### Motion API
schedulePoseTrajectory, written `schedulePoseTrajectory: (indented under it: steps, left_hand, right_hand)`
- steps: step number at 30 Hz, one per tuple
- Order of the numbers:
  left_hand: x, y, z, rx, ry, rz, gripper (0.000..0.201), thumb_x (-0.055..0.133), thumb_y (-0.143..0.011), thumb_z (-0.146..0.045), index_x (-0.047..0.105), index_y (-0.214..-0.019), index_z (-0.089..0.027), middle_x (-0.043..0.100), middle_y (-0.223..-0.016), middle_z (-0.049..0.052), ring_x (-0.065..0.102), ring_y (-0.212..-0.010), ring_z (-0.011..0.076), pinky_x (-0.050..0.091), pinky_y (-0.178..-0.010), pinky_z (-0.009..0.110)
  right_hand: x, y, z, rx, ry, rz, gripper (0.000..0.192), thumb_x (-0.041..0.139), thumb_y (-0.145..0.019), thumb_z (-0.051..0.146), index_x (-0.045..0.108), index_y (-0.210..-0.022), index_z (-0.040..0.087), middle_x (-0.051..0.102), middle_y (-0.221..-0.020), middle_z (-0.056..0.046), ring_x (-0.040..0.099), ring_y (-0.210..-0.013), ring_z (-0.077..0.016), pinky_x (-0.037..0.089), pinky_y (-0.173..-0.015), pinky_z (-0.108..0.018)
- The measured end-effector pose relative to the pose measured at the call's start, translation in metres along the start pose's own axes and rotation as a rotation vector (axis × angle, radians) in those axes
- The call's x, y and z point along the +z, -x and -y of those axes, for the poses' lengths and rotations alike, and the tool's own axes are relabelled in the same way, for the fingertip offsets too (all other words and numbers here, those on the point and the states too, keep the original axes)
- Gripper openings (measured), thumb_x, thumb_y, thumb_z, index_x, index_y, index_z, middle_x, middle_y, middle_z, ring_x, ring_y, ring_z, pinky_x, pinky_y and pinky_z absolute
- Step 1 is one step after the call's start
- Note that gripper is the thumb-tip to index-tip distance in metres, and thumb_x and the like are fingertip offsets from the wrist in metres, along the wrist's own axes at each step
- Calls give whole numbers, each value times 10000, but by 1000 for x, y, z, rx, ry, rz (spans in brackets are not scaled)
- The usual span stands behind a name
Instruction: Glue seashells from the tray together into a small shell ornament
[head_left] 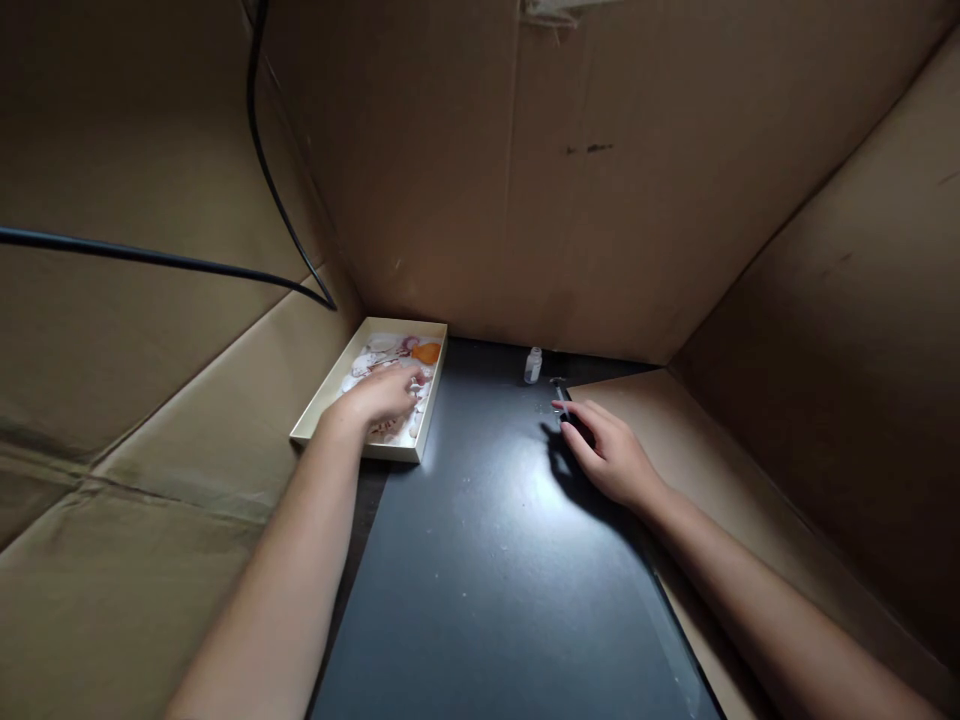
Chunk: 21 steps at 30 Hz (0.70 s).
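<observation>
My left hand [386, 393] reaches into a shallow cream box [430, 425] of seashells [375, 365]. Its fingers are bent and close together over the shells, and I cannot make out what, if anything, is between them. An orange shell [426, 353] lies just beyond the fingertips. On the right, my right hand [609, 452] pinches a thin clear tube [562, 398], which slants above the dark tabletop [480, 560]. A small clear bottle [533, 366] with a pale label stands upright just beyond this hand, apart from it.
Cardboard walls [450, 180] enclose the table at the back and both sides. A flat cardboard sheet [697, 450] lies along the right. Small clear bits [544, 408] rest near the right fingertips. A black cable [187, 260] hangs at the upper left.
</observation>
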<state>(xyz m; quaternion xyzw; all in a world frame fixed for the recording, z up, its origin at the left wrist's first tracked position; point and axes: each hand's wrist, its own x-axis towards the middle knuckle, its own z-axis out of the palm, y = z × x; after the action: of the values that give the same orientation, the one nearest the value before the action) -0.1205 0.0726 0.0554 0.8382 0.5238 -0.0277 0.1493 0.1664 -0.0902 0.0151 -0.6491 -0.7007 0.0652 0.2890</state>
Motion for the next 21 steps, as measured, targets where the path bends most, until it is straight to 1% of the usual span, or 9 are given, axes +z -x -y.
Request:
schedulePoseTrajectory:
  steps: [1,3,5,7,9,11,15,18,21]
  left_hand:
    - [3,-2,0,-10,-28,-4,362,540,-731,-239,578,-1091,-222,602,-1063,94,556,-973,228,419,-795,307]
    - [8,-4,0,-32,-64,-14,335,543,-714,-219,586,-1046,-218,587,-1068,108,550,-991,246,420,-788,318]
    - [10,-7,2,-19,-67,-30,246,510,-716,-178,592,-947,-206,598,-1003,100,556,-949,232,417,-767,313]
    - [10,-8,5,8,-44,-47,197,488,-723,-159,583,-890,-200,612,-941,85,560,-895,213,412,-743,305]
    - [9,-9,9,-11,-1,-52,191,501,-731,-186,575,-905,-201,621,-902,72,561,-841,202,406,-700,296]
    - [9,-9,14,-60,52,-50,248,520,-722,-197,572,-964,-208,621,-872,62,559,-782,188,391,-641,283]
    - [7,-6,19,-129,139,-63,356,470,-701,-135,573,-1031,-219,595,-814,42,534,-685,154,352,-559,262]
    - [5,-4,18,-126,165,-56,374,445,-690,-117,578,-1026,-216,587,-795,34,523,-670,148,340,-542,258]
    - [5,-4,18,-105,149,-39,406,460,-672,-109,587,-1043,-216,603,-822,43,537,-699,161,358,-565,267]
  right_hand:
    - [0,0,-1,4,-2,3,367,404,-925,352,571,-1210,194,626,-951,-68,583,-741,-162,462,-713,-291]
    - [1,-1,-3,11,-4,10,365,408,-924,356,575,-1207,197,628,-949,-67,589,-761,-167,462,-724,-294]
    - [1,-1,-3,13,-10,21,365,410,-924,365,582,-1199,197,632,-952,-67,595,-776,-170,463,-731,-296]
    - [2,-1,-4,12,-18,35,361,415,-923,371,592,-1183,195,638,-961,-67,598,-790,-172,464,-739,-297]
    - [2,-1,-3,10,-27,45,353,423,-919,368,600,-1170,193,644,-980,-68,602,-818,-175,466,-756,-299]
    - [2,-1,-3,9,-38,50,346,429,-917,361,605,-1162,194,647,-1011,-69,606,-859,-180,467,-780,-303]
    - [1,-1,-2,25,-58,58,336,435,-914,357,612,-1150,196,651,-1044,-67,612,-889,-185,469,-799,-312]
    - [1,-2,-3,30,-64,63,334,438,-913,359,613,-1145,195,654,-1047,-70,615,-899,-192,470,-811,-320]
    - [1,-2,-4,27,-68,67,332,439,-914,357,613,-1147,194,653,-1053,-69,614,-913,-192,468,-818,-320]
